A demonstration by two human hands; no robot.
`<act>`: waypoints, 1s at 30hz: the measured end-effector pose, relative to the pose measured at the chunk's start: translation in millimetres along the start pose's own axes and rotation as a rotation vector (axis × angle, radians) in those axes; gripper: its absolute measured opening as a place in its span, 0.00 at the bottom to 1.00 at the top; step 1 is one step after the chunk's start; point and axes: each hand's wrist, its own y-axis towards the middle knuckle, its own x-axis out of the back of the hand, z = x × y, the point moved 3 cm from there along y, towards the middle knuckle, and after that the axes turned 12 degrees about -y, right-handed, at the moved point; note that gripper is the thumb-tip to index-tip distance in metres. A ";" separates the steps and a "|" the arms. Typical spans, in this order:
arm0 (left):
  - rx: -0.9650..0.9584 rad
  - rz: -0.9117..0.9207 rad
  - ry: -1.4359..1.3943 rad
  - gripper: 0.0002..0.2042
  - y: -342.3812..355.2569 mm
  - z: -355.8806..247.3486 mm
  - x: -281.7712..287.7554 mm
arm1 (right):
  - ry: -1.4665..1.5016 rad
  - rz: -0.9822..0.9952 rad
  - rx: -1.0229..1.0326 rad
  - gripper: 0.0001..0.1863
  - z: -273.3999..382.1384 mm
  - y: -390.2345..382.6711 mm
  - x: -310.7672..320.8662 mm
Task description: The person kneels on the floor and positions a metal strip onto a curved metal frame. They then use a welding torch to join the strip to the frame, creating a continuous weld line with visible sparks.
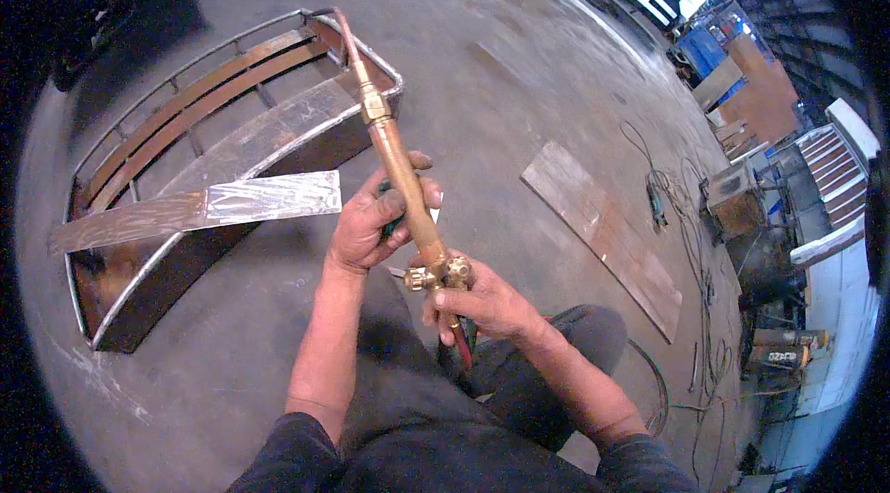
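A brass gas torch [399,168] with a copper tip slants up and away in front of me. My left hand [371,219] is closed round the middle of its handle, with fingertips showing past the far side. A small dark green thing [393,212] also sits in that hand; its kind is mostly hidden. My right hand [487,298] grips the torch's lower end beside the brass valve knobs [436,275]. From there a red hose [463,345] runs down toward my lap. No flame shows at the tip.
At the left, a curved metal frame [278,127] with rusty slats stands on the concrete floor [482,113]. A partly whitened metal strip [273,197] lies across it. To the right are a flat metal plate [603,238], tangled cables [686,205] and a dark workbench [737,201].
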 end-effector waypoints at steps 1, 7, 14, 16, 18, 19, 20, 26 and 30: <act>-0.038 0.048 -0.031 0.34 -2.2 -5.1 0.6 | 0.027 -0.053 0.043 0.38 3.6 4.4 -2.7; -0.101 -0.242 0.063 0.29 -7.8 -16.8 22.8 | 0.051 -0.248 0.173 0.32 28.9 24.3 -11.0; 0.110 -0.531 0.933 0.18 -34.9 -20.3 7.6 | 0.058 -0.456 0.062 0.22 24.0 30.6 -1.2; -0.018 -0.325 1.001 0.18 -49.8 -13.1 -9.1 | 0.110 -0.431 0.083 0.20 28.3 28.6 1.1; 0.086 -0.310 0.834 0.20 -55.7 -9.9 -39.0 | 0.143 -0.414 0.116 0.17 35.1 25.7 -0.9; 0.056 -0.269 0.878 0.20 -54.9 -10.5 -40.5 | 0.133 -0.410 0.131 0.17 34.9 24.1 -0.5; 0.025 -0.228 0.920 0.20 -54.0 -12.3 -40.9 | 0.121 -0.406 0.145 0.17 33.9 22.8 0.1; -0.005 -0.092 0.930 0.18 -56.2 -17.0 -49.5 | 0.280 -0.345 0.184 0.23 31.9 14.4 -6.9; -0.117 -0.119 0.938 0.16 -53.0 -4.3 -57.8 | 0.329 -0.349 0.226 0.25 26.1 13.6 -5.4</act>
